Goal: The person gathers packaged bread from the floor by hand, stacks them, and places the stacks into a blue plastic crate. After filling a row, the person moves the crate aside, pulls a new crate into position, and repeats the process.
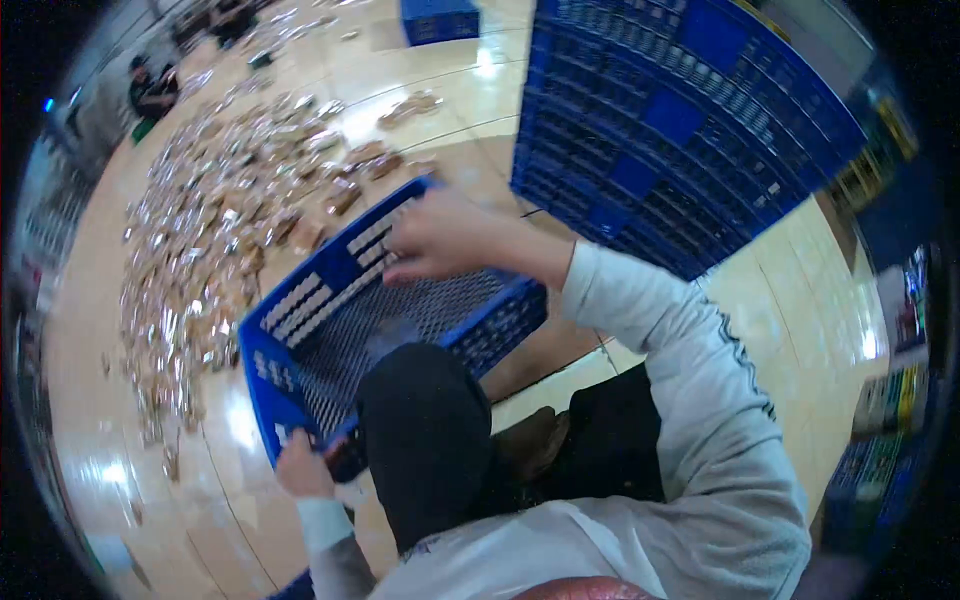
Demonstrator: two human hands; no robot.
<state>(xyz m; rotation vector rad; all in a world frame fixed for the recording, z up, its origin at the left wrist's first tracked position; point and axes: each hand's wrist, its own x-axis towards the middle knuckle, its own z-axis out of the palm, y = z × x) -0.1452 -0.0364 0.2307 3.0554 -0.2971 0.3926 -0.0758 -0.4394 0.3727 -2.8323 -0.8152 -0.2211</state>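
Note:
A blue crate (325, 290) with a mesh bottom lies tilted in front of my knees, and a small clear, blurred item (393, 338) is inside it. My left hand (303, 466) is closed around the crate's near left rim, beside a dark reddish thing that I cannot make out. Over the crate's far right side hangs my right hand (430, 238), slightly blurred, its thumb apart from the bent fingers and nothing visible in it.
Many clear-wrapped brown packets (215, 235) are spread over the shiny tiled floor (225, 490) at the left. Stacked blue crates (670, 120) stand at the upper right, and another blue crate (440, 25) is farther back. A person (153, 92) sits at the far left.

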